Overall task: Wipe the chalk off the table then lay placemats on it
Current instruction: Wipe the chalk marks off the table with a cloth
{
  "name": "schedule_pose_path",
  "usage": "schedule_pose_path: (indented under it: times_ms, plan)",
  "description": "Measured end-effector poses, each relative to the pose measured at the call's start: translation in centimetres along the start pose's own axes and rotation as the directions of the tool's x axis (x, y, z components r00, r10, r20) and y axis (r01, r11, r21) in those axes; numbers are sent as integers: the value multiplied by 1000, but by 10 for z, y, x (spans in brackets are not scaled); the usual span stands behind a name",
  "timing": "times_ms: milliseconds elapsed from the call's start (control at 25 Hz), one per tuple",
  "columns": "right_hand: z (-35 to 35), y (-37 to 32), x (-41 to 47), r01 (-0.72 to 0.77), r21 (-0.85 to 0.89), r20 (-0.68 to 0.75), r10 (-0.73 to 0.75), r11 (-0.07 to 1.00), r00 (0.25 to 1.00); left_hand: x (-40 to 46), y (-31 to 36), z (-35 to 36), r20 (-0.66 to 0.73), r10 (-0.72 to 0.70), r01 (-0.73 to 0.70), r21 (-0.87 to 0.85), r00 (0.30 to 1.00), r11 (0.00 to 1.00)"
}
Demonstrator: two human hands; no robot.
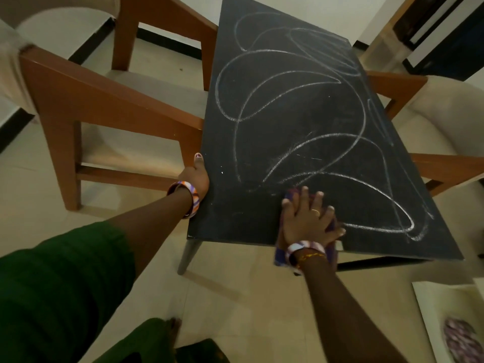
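head view, table: a dark table (301, 121) filled the middle of the shot, with white chalk (285, 72) loops scrawled over most of it, from 12 o'clock down to about 4 o'clock.

head view, clean patch: only the near-left corner, around 7 o'clock of the tabletop, looked mostly chalk-free.

head view, right hand: the right hand (309, 221) lay flat with fingers spread, pressing a purple cloth (281, 254) onto the near edge at about 6 o'clock. Part of the cloth hung over the edge.

head view, left hand: the left hand (196, 176) gripped the table's left edge at 8 o'clock, thumb up along the side. Looked like it was steadying things.

head view, placemats: a pale sheet with a purple pattern, I'd guess a placemat (453, 326), lay on the floor at 4 o'clock, well apart from the table.

head view, chairs: wooden chairs (86, 100) sat at both long sides.

step: wiping, and early on, I reckon, since nearly all the scribble was left.

next move: probably pushing the cloth away toward 12 to 2 o'clock in long strokes, with firm pressure. Mats come later.
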State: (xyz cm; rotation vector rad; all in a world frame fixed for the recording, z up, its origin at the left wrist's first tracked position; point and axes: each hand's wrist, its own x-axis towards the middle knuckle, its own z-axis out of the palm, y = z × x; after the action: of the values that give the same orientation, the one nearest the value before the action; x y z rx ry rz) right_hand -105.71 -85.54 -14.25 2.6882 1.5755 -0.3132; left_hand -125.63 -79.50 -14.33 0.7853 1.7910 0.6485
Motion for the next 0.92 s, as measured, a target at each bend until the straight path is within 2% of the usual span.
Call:
schedule_pose_path:
  times_ms: [40,120,200,280,360,440,480,520,600,680,760,800,840,920]
  plan:
    - [9,-25,-17,138,-25,7,-138,990,990,0,0,0,-6,2,-2,-1,1000,1000]
    - [24,-63,-50,432,-64,49,-429,900,902,-1,-2,1,-2,6,-6,-30,1000,1000]
    - [23,-65,-45,549,-96,74,-544,830,836,-2,-3,2,-5,13,-14,-41,1000,999]
    - [13,-31,-13,438,-93,14,-438,894,899,-3,-2,1,-17,-4,4,-39,1000,999]
    - [-1,17,19,211,-53,0,-211,976,977,-4,-1,2,-15,-12,12,-30,1000,999]
    - [-13,44,33,20,-51,1,-20,998,1000,-1,0,2,-23,-3,3,-23,1000,1000]
    - [-14,42,33,-14,-69,-15,13,998,1000,0,0,2,-34,-7,6,-20,999,1000]
    - [-11,30,28,5,-74,-30,-7,997,1000,2,0,3,-45,-13,12,-14,999,1000]
    - [4,-11,4,212,-67,-30,-214,975,976,3,2,4,-71,-9,9,8,997,1000]
    - [21,-51,-30,505,-62,-4,-506,861,862,3,0,6,-104,1,3,35,995,999]
    - [22,-62,-37,653,-60,53,-651,755,757,4,-2,7,-138,7,1,60,990,998]
    - [18,-53,-26,658,-74,40,-657,749,753,5,-2,7,-149,5,6,69,989,998]
    - [15,-34,-10,615,-102,0,-618,782,786,6,-3,7,-153,-4,16,75,988,997]
    - [1,18,26,429,-120,-55,-438,895,897,6,-3,7,-147,-20,32,75,989,997]
